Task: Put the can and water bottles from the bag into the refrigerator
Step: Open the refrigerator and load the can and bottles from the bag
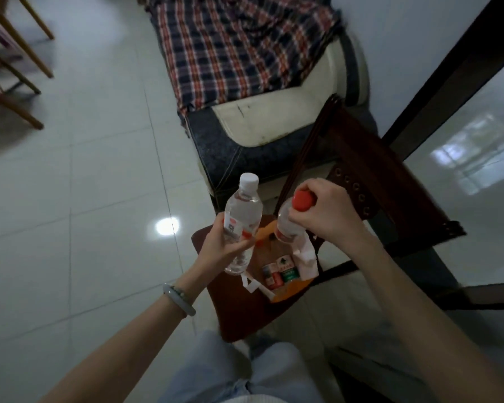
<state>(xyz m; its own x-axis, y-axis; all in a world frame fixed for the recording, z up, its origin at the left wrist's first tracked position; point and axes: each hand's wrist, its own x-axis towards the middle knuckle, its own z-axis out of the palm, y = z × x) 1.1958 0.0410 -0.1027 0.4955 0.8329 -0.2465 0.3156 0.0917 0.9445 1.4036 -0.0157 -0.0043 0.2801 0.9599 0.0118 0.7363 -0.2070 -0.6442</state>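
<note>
L hand (224, 242) grips white-cap bottle (243, 212) at label, clear of bag (285, 295). R hand (328, 213) fingers curled on red cap (302, 200); 2nd bottle (288, 225) partly in bag, w/ can (289, 276), on chair (245, 312).

home living room: glossy tiled floor (85, 184), worn sofa (274, 120) under plaid blanket (230, 45), wooden chair legs (21, 62), dark wooden stool (245, 315).

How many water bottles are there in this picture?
2. A white-capped bottle is held in the left hand. A red-capped bottle is gripped near its cap by the right hand, over the orange bag. More could be hidden inside the bag.
</note>
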